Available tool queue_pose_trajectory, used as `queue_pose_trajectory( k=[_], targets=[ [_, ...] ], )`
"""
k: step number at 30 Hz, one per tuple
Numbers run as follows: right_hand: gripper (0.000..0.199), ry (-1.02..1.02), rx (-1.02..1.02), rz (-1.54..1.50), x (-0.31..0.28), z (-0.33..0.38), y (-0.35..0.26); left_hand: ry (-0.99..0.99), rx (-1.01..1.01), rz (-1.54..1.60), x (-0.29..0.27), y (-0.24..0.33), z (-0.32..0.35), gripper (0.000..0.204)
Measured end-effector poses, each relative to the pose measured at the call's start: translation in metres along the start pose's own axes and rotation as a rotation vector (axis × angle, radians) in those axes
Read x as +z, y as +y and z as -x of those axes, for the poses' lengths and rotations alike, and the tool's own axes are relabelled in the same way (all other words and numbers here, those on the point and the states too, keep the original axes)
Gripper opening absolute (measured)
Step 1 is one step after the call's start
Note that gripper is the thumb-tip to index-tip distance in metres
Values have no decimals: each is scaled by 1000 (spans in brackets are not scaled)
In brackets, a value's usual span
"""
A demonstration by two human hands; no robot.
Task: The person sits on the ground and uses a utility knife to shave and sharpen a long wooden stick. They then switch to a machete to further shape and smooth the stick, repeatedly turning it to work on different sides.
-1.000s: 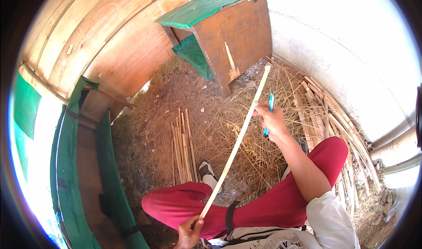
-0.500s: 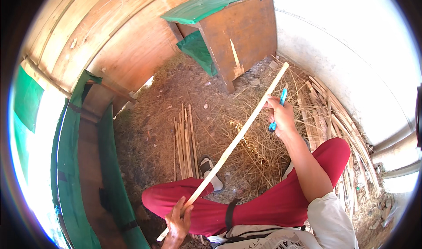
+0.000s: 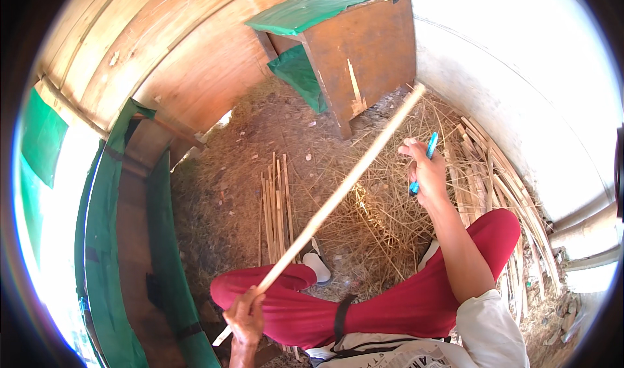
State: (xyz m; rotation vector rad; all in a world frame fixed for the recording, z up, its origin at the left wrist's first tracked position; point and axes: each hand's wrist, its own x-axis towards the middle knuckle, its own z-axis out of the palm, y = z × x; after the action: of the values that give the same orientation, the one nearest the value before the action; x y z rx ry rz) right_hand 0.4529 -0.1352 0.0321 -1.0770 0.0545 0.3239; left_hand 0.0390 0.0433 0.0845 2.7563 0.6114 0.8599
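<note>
A long pale strip of split bamboo or wood point(image 3: 344, 188) slants up to the right across my lap. My left hand point(image 3: 246, 316) is closed round it near its lower end, and a short piece sticks out below the fist. My right hand point(image 3: 426, 173) is apart from the strip, to the right of its upper half. Held in that hand is a slim blue tool point(image 3: 432, 146), which looks like a utility knife; its blade cannot be made out. The thumb and forefinger point toward the strip.
Thin strips point(image 3: 276, 205) lie in a bundle left of my foot. Loose shavings point(image 3: 370, 218) cover the ground ahead. Longer slats point(image 3: 504, 173) are piled along the white wall point(image 3: 494, 76). A brown wooden cabinet point(image 3: 370, 56) with a green cover stands beyond, and green-edged shelving point(image 3: 136, 238) at left.
The right hand has come off the strip and moved right with the blue tool. My left hand has shifted left and slightly down, taking the strip's lower end along.
</note>
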Motion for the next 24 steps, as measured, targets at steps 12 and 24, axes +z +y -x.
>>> queue_pose_trajectory(
  k=[12, 24],
  targets=[
    [28, -108, -88, 411, -22, 13, -1, 304, -682, -224, -83, -140, 74, 29],
    [29, 745, -865, 810, -178, 101, -104, 148, -1153, 359, 41, -121, 102, 46]
  ],
)
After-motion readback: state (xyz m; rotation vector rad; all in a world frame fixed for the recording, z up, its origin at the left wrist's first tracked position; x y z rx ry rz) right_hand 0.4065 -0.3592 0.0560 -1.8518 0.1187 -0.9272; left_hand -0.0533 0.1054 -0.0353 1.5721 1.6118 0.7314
